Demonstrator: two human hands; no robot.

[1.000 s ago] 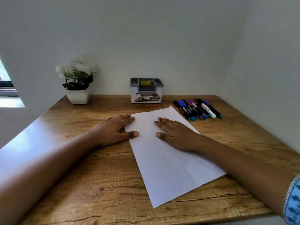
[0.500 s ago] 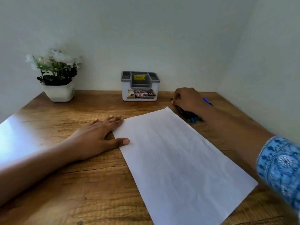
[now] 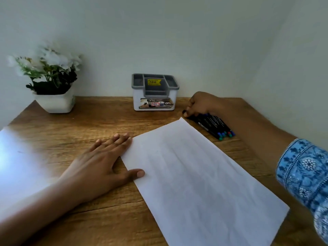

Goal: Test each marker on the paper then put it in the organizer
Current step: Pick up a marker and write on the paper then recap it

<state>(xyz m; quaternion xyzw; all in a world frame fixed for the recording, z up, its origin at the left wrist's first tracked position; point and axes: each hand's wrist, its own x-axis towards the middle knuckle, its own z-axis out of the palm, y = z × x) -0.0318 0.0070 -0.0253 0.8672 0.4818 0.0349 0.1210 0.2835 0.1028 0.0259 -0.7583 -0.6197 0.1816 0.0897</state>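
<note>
Head view: left hand (image 3: pixel 99 166) lies flat on the table (image 3: pixel 88 121), fingers straight, thumb on the paper's (image 3: pixel 195 174) left edge. Right hand (image 3: pixel 202 103), far right, curls its grip onto the markers (image 3: pixel 213 125), probably pinching one; a barrel reads Faber-Castell. Far centre, the organizer (image 3: pixel 154 102) shows a yellow 49.00 tag.

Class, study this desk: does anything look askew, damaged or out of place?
Only the paper: it lies at a slant to the desk edge, and faint creases run along it. The organizer and plant pot stand upright, the markers lie side by side, and nothing is spilled.
</note>
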